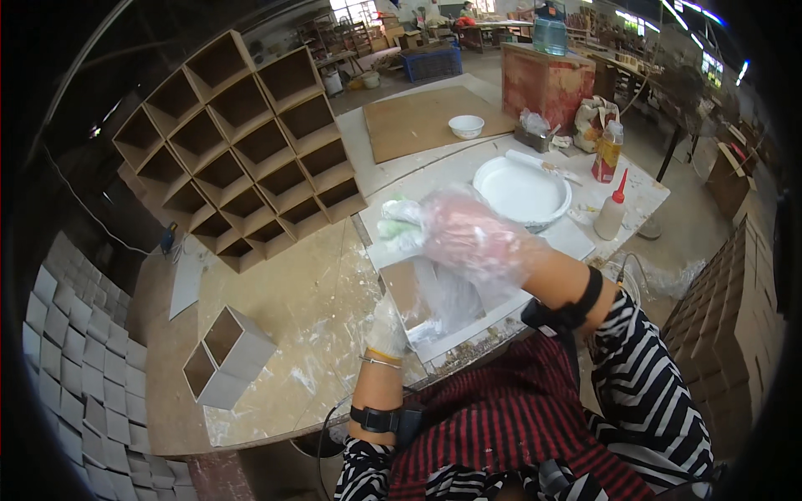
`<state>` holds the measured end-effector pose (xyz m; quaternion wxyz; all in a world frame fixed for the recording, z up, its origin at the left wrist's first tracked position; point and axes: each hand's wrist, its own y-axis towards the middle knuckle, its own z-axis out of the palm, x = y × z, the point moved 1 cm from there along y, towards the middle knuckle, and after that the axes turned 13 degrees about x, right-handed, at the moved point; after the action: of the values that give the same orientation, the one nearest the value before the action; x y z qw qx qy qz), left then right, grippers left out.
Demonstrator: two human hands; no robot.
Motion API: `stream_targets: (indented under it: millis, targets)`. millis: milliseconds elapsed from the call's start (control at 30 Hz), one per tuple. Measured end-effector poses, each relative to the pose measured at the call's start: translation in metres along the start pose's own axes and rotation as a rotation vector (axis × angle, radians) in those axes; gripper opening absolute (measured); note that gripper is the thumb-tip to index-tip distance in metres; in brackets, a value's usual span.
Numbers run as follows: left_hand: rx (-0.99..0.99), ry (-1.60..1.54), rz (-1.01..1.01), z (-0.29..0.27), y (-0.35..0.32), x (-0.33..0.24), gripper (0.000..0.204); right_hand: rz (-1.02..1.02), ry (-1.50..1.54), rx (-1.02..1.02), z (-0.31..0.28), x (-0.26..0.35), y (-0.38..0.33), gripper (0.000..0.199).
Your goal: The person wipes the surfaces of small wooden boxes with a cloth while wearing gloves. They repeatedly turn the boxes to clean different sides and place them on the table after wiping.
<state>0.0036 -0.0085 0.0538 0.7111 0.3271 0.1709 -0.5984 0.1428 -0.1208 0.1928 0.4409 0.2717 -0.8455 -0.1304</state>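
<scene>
White box [389, 257], open side up: lies on the bench [305, 342] directly before the person. Brown panel visible inside; crumpled clear plastic over part of the opening.

Left hand [386, 330], white-gloved: at the box's left edge. Fingers mostly hidden; cannot tell whether it grips.

Right hand [472, 238], under clear plastic: above the box's far part, blurred. White and pale green at the fingertips; cannot tell whether this is a held piece or glove, nor how far the fingers are closed.

Beyond the right hand: round basin [522, 189] of white liquid. Right of it, squeeze bottle [611, 217] with red nozzle, upright; labelled bottle [608, 159] farther back.

Far side: white bowl [466, 126] on a brown board [409, 134].

Left: small two-compartment box [242, 371], tilted in view; behind it, a large brown cubby rack [242, 142]. Many pale boxes [83, 367] stacked at far left.
</scene>
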Motion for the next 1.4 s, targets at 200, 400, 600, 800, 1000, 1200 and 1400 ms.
stream_targets:
  millis: [200,400,600,800,1000,1200,1400]
  targets:
    - [0.045,-0.022,-0.007,0.000,-0.006,-0.007,0.049,0.616,-0.221,0.413,0.025,0.086,0.016,0.029]
    - [-0.100,0.061,-0.009,-0.001,-0.002,0.003,0.048,0.330,-0.126,0.067,-0.007,0.017,0.010,0.025]
    - [-0.023,0.003,0.004,-0.003,-0.008,-0.008,0.047,0.337,-0.503,0.358,0.026,0.058,0.006,0.025]
    - [-0.049,0.014,-0.007,-0.008,-0.001,-0.001,0.046,0.564,-0.389,0.229,0.000,0.056,0.021,0.025]
    - [-0.052,0.011,0.013,-0.005,-0.002,-0.008,0.045,0.193,-0.106,0.012,0.007,0.017,0.011,0.031]
    - [0.022,-0.007,0.005,-0.009,-0.007,-0.007,0.044,0.590,-0.263,0.298,0.038,0.062,0.011,0.039]
    - [-0.521,0.227,0.045,0.038,-0.004,-0.004,0.042,0.517,-0.406,-0.011,-0.011,0.030,0.026,0.041]
